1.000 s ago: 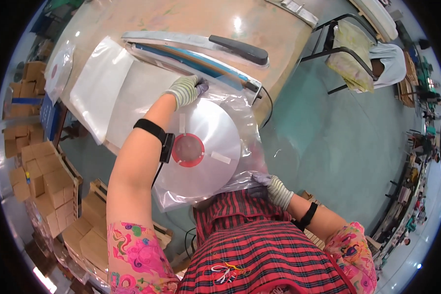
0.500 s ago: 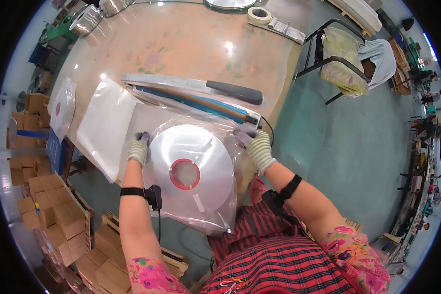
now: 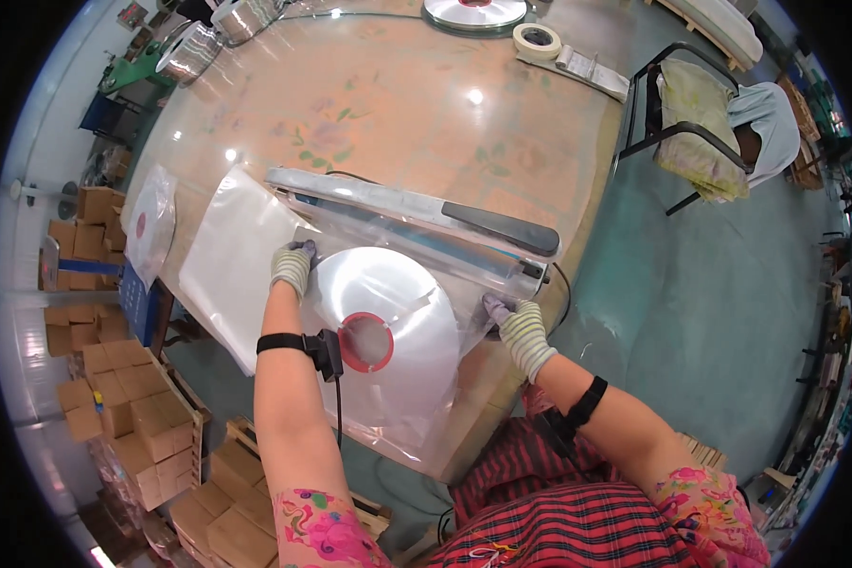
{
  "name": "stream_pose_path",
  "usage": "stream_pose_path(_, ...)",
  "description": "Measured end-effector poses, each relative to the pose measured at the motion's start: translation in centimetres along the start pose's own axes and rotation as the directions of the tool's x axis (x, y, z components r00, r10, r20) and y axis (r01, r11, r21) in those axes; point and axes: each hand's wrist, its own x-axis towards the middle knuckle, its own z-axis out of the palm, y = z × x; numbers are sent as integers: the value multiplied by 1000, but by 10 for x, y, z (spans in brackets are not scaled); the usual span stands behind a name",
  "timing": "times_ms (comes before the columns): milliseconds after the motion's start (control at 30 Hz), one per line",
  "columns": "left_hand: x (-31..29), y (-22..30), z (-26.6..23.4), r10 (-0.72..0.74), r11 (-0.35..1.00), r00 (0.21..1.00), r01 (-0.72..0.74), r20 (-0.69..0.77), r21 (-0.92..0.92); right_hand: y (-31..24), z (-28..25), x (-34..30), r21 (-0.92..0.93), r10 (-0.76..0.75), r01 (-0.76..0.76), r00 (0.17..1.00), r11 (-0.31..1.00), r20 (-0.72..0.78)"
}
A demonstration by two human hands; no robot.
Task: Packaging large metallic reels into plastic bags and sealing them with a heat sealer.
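Note:
A clear plastic bag [image 3: 417, 421] lies at the table's near edge with a flat silver roll [image 3: 417, 322] inside it. The roll has a red core ring [image 3: 366, 365]. My left hand [image 3: 293, 267] is closed on the bag's far left part, just beyond the roll. At the bag's right side my right hand [image 3: 519, 329] pinches the film. Both hands wear striped knit gloves with greyish-purple fingers. Just beyond the hands lies a bar heat sealer [image 3: 398, 230], its long arm raised and ending in a dark grey handle [image 3: 502, 227]. Clear film lies across its base.
A stack of flat clear bags [image 3: 241, 260] lies left of the sealer, with another bagged roll [image 3: 151, 225] farther left. Tape [image 3: 537, 40] and a silver reel [image 3: 473, 13] sit at the back. A padded chair [image 3: 696, 123] stands right; cardboard boxes [image 3: 151, 426] are stacked lower left.
The view has shifted, so the table and sealer appear farther right. My right hand has come nearer and away from the sealer's right end, still pinching the bag. My left hand keeps its grip.

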Motion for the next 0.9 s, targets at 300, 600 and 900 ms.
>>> stream_pose_path(300,57,41,-8,-48,618,989,142,-143,773,-22,27,24,301,73,-72,997,951,5)
stream_pose_path(600,73,-17,-67,67,988,996,-76,66,136,-33,54,-17,301,110,-116,993,947,37)
stream_pose_path(900,70,56,20,69,963,992,-37,-110,268,-9,8,38,135,229,-217,970,967,-84)
